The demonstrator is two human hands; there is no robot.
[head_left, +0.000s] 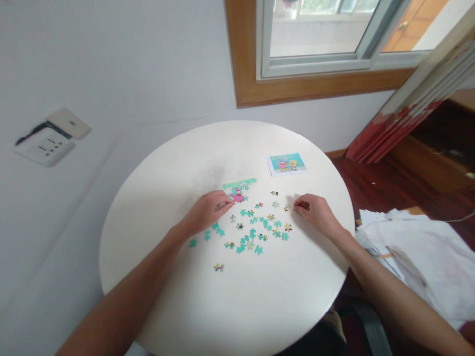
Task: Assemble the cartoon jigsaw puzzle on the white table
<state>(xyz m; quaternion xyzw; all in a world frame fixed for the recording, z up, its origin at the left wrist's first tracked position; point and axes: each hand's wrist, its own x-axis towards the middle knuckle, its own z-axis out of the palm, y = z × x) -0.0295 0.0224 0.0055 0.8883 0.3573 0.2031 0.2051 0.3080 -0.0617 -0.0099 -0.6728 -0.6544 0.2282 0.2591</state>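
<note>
Sockets (pixel 50 143) sit on the wall at far left, well apart from the round white table (pixel 128 222) before me. Leftmost on it lies a loose teal piece (pixel 193 243), below my left hand (pixel 208 211), whose thumb and fingertips are drawn narrow at the near left edge of the joined puzzle section (pixel 238 193); whether they grip a piece I cannot tell. That section lies toward the table's middle, its straight top strip running left to right, the right end tipped slightly away from me; the pink figure's pointed head aims away from me too. One multicoloured piece (pixel 218 267) lies nearest me, and other loose pieces (pixel 253 233) spread rightward, turned every way. Beyond them the picture card (pixel 286 163) lies upright to my eyes, long side across. My right hand (pixel 313 210), fingers curled narrow, is just beside a yellowish piece (pixel 287 207); I cannot tell whether it holds anything. White papers (pixel 419 252) heap at far right.
</note>
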